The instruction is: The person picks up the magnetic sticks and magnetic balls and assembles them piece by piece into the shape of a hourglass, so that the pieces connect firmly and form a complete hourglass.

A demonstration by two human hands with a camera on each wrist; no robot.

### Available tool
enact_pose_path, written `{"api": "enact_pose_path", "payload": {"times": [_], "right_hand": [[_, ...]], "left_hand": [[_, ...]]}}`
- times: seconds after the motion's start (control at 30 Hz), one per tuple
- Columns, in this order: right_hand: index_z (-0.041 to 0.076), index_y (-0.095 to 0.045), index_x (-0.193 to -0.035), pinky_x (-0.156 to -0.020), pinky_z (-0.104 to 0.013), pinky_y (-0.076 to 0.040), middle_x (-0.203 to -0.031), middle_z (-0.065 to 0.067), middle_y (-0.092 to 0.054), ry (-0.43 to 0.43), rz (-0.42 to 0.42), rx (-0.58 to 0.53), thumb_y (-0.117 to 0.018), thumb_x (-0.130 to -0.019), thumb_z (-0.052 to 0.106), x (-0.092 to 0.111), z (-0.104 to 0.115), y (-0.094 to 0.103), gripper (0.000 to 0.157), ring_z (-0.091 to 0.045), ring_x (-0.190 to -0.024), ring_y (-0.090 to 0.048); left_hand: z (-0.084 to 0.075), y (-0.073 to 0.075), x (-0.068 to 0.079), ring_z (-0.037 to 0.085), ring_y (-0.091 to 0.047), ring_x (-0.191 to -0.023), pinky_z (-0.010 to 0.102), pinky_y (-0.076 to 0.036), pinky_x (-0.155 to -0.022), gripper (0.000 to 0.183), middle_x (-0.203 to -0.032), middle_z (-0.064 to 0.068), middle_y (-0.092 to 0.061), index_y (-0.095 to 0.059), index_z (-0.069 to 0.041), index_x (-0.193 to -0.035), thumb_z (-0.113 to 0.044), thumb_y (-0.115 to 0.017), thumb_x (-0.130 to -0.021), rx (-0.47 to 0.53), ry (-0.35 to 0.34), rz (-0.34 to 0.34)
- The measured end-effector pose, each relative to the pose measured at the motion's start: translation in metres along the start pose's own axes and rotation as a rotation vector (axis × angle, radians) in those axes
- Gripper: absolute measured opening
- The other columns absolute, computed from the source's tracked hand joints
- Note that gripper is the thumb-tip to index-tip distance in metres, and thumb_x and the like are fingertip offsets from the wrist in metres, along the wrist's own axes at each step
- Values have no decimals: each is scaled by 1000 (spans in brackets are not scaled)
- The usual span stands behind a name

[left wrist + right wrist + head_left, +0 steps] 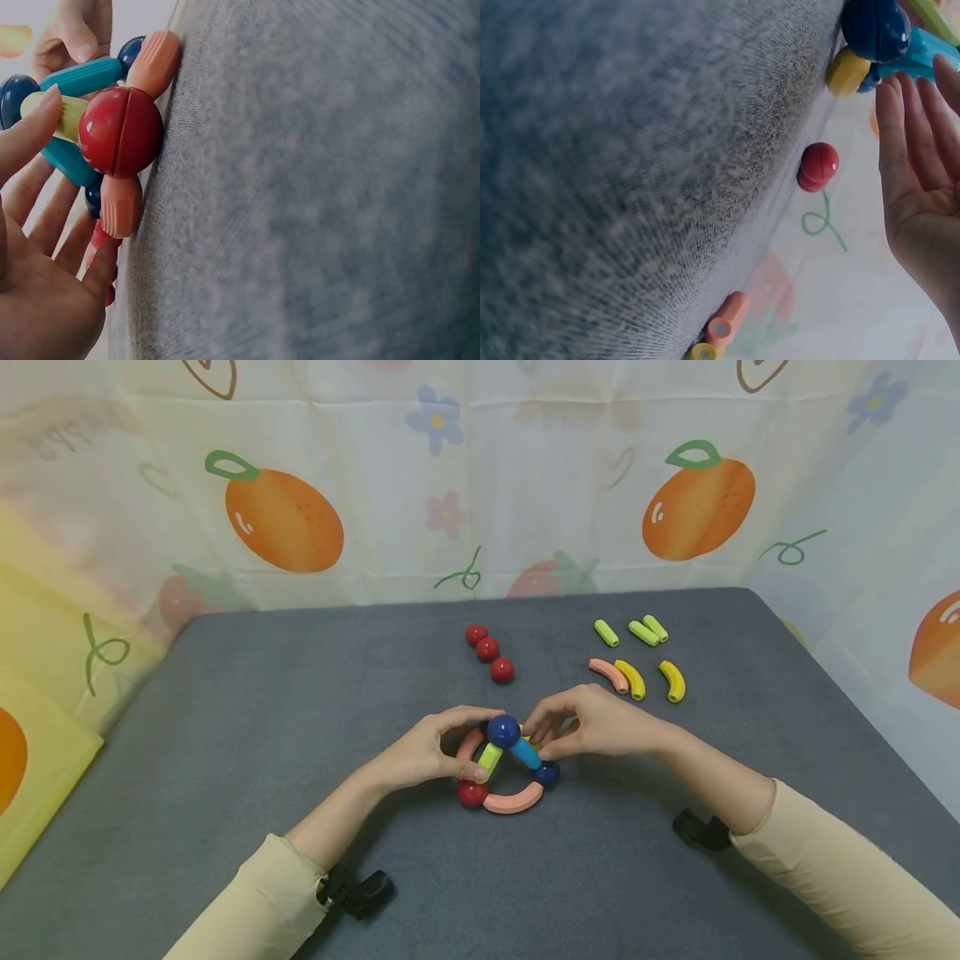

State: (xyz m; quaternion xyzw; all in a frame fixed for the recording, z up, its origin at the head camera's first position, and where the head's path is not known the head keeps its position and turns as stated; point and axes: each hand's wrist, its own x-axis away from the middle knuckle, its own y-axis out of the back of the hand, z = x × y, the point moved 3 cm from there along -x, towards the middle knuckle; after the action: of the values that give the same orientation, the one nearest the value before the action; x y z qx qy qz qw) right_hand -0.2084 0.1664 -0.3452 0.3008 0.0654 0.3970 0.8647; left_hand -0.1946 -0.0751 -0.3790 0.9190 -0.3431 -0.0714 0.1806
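Observation:
A frame of balls and rods stands on the table between both hands. Its base has a red ball (472, 793), a curved pink rod (513, 801) and a dark blue ball (547, 775). A straight green rod (489, 762) and a light blue rod (527, 753) slope up to another dark blue ball (503, 731). My left hand (427, 747) holds the frame, thumb on the green rod and fingers behind. With thumb and fingers, my right hand (596, 722) pinches the light blue side. A yellow curved rod (848, 72) shows low in the right wrist view; the frame's back is partly hidden.
Behind the frame, three red balls (487, 649) lie in a row on the grey table (300, 693). Farther right are three short green rods (643, 633), a curved pink rod (608, 676) and two yellow curved rods (672, 682). A patterned cloth (390, 502) hangs behind.

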Motion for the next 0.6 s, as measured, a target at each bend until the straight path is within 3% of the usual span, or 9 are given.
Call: {"api": "enact_pose_path", "payload": {"times": [0.3, 0.53, 0.6], "right_hand": [[8, -69, -114, -86, -28, -58, -111, -7, -73, -12, -63, 8, -73, -89, 17, -1, -2, 11, 27, -15, -99, -70], [10, -69, -117, -92, -33, -56, -117, -9, -72, -67, -207, 76, -70, -92, 23, -3, -9, 41, 28, -14, -105, -68], [13, -69, -117, -86, -33, -57, -118, -9, -72, -93, -269, 82, -70, -92, 24, -2, -12, 53, 27, -15, -104, -67]], "left_hand": [[0, -1, 1, 21, -50, -133, 51, -37, -116, 66, -140, 2, -57, -57, -20, -137, -11, -83, -76, 25, -22, -7], [4, -2, 2, 21, -49, -137, 51, -36, -117, 67, -141, 0, -57, -54, -22, -138, -15, -82, -78, 50, 23, 5], [5, -3, 2, 21, -49, -136, 51, -36, -116, 66, -140, -1, -57, -54, -23, -136, -15, -83, -77, 55, 32, -1]]}}
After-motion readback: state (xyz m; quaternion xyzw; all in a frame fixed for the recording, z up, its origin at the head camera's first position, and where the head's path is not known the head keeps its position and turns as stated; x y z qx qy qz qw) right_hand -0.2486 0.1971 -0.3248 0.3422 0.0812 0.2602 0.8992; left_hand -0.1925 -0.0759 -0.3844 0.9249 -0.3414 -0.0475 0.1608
